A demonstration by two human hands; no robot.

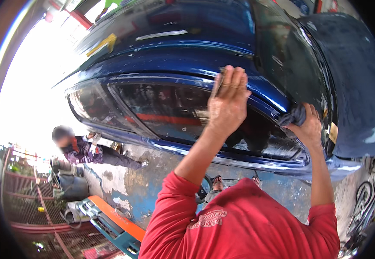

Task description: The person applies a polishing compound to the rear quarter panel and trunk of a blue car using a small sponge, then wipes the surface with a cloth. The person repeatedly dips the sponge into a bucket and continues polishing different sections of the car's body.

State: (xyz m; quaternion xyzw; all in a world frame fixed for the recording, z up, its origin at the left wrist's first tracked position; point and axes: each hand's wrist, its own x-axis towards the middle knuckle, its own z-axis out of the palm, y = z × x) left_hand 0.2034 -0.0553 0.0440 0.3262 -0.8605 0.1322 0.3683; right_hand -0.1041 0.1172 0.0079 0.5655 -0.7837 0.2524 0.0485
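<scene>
My left hand (228, 100) lies flat on the side edge of a blue car's roof (181, 55), above the side windows. Under its fingers is a thin sheet (220, 81), apparently sandpaper, mostly hidden by the hand. A bunched dark cloth (293, 116) is in my right hand (308, 124), against the windshield pillar near the lower corner of the glass. Beyond that hand, a small tan piece (333, 132) rests by the base of the windshield (291, 58). The hood (352, 81) has a dull, patchy finish.
Another person (87, 150) is beside the car's rear, at left. An orange and teal bumper (116, 217) lies behind me on the left, near a dark drum (72, 186) and a metal mesh fence (29, 194). A wheel (364, 192) and clutter stand at far right.
</scene>
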